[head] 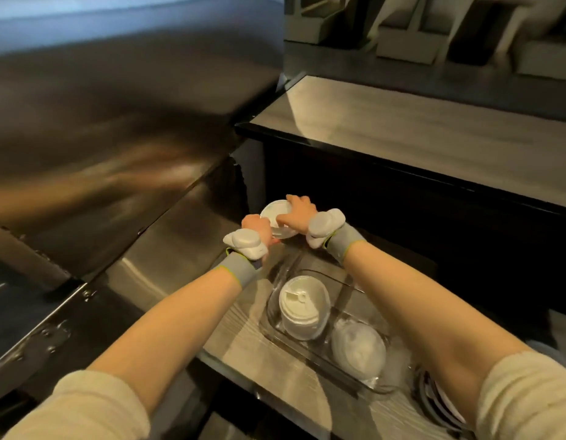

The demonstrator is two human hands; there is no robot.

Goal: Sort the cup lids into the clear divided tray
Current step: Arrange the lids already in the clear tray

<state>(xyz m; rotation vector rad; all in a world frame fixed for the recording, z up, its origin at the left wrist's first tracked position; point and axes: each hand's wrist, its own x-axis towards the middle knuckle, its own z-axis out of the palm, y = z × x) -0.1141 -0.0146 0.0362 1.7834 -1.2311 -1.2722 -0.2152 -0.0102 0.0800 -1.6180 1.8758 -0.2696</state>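
A clear divided tray (339, 279) lies on a wooden counter below my arms. Its middle compartment holds a stack of white sip lids (302, 308), and the compartment nearer me holds translucent dome lids (359, 349). Beyond the tray's far end, both hands grip a stack of white lids (277, 217). My left hand (258, 227) holds its left side. On the right side my right hand (299, 212) curls over the rim. The tray's far compartment is partly hidden by my wrists.
A steel counter (167, 236) runs to the left. A raised wooden shelf (418, 128) with a dark front stands behind the tray. Dark round objects (434, 395) sit at the counter's near right, past the tray.
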